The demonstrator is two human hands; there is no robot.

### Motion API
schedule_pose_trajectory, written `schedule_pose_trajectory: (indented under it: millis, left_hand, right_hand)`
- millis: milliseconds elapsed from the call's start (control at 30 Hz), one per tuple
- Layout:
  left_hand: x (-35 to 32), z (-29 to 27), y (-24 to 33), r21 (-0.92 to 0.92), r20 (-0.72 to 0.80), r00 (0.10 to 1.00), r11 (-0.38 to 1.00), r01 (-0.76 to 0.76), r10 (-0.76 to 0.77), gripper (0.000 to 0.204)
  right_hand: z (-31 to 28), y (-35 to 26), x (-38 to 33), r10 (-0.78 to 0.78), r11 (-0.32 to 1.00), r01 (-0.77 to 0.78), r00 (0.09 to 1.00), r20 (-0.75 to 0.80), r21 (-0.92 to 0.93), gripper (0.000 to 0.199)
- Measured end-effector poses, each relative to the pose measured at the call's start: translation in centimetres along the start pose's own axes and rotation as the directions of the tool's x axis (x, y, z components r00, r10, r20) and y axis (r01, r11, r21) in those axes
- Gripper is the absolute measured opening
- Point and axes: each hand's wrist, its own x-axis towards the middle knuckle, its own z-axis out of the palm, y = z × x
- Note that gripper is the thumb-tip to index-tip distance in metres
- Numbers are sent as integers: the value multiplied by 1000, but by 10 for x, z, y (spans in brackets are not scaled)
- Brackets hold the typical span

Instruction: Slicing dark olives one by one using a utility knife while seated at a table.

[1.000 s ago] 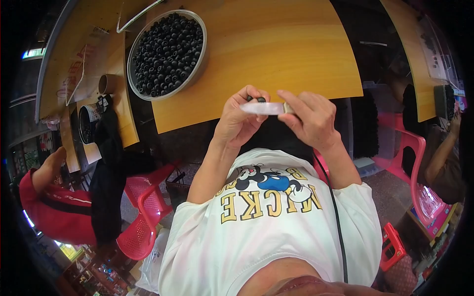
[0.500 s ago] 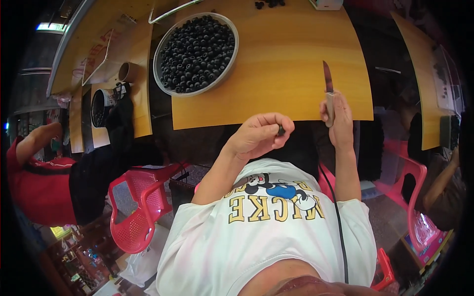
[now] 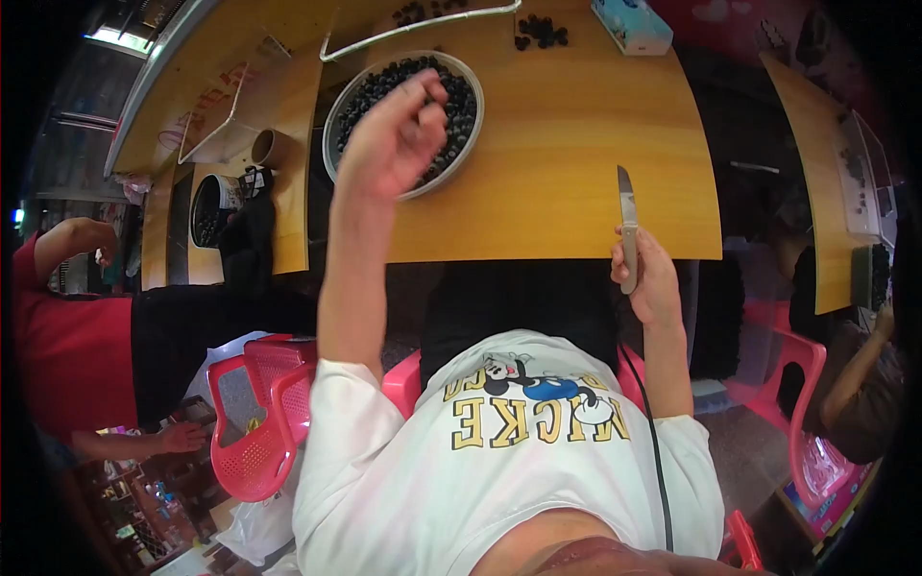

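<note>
My left hand [image 3: 392,144] reaches over a round clear bowl [image 3: 331,154] heaped with small dark round fruits or nuts [image 3: 464,108], many with a pale spot. Its fingers are curled and slightly blurred; whatever they may hold is hidden. On the right, in front of the table's near edge, my right hand [image 3: 653,276] grips a small knife [image 3: 629,221] by its beige handle. The blade points up and away from me, over the wooden table [image 3: 567,163].
Loose dark pieces [image 3: 543,35] lie at the far side near a tissue pack [image 3: 634,27]. A white metal frame [image 3: 423,31] stands behind the bowl. Leftward are a brown cup [image 3: 273,147], a bucket [image 3: 213,206] and a person in red [image 3: 72,346]. Pink chairs [image 3: 254,451] stand around.
My left hand has moved from in front of my chest, where it pinched one small dark piece, forward and left over the bowl. My right hand keeps the knife, slightly lower in view.
</note>
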Motion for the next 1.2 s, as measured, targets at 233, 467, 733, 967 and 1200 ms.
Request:
schedule_pose_trajectory:
  millis: [233,467,733,967,1200]
  left_hand:
    - [116,-21,118,-67,477,878,994,85,-43,68]
    - [94,-5,61,861,46,982,491,-133,185,28]
    - [9,13,15,915,1,996,-402,36,91,21]
    - [3,21,10,926,-50,999,-374,43,-9,25]
    - [3,5,8,939,5,999,-343,7,36,22]
  right_hand:
    - [2,12,-7,-30,999,31,999,39,-26,31]
    - [-18,5,-14,-21,1000,22,999,-42,22,30]
    - [-52,21,-47,190,982,-186,974,-127,42,32]
    - [-76,28,-89,187,981,-195,948,-258,-4,32]
    - [-62,1,-94,135,991,-137,976,-172,2,39]
